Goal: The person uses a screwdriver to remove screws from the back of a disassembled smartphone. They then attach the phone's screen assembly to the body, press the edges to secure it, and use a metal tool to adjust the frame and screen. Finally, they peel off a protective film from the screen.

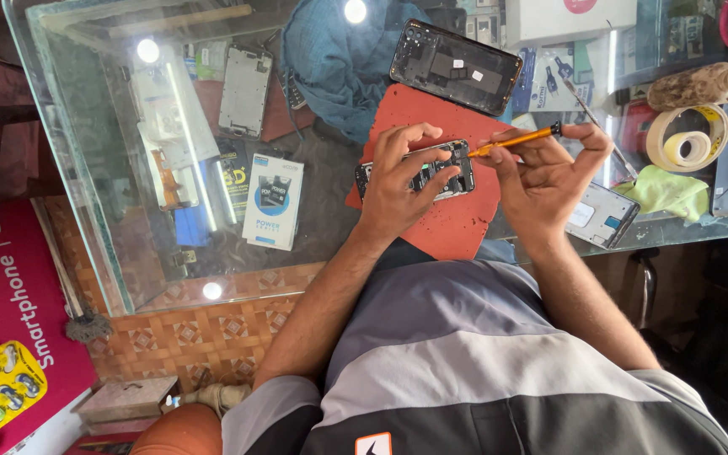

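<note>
An opened phone (457, 173) with its insides showing lies on a red work mat (448, 223) on a glass counter. My left hand (399, 181) lies over the phone's left part and pins it down, fingers curled on its top edge. My right hand (545, 173) holds a thin orange-handled screwdriver (511, 141); its tip touches the phone's upper right end. A black phone back cover (455, 66) lies just beyond the mat.
On the glass counter (86, 143) are a silver phone frame (244, 91), a blue cloth (339, 59), a small phone (602, 215), a green cloth (667, 192), a tape roll (688, 139) and tweezers (596, 118). Boxes sit on the shelf under the glass.
</note>
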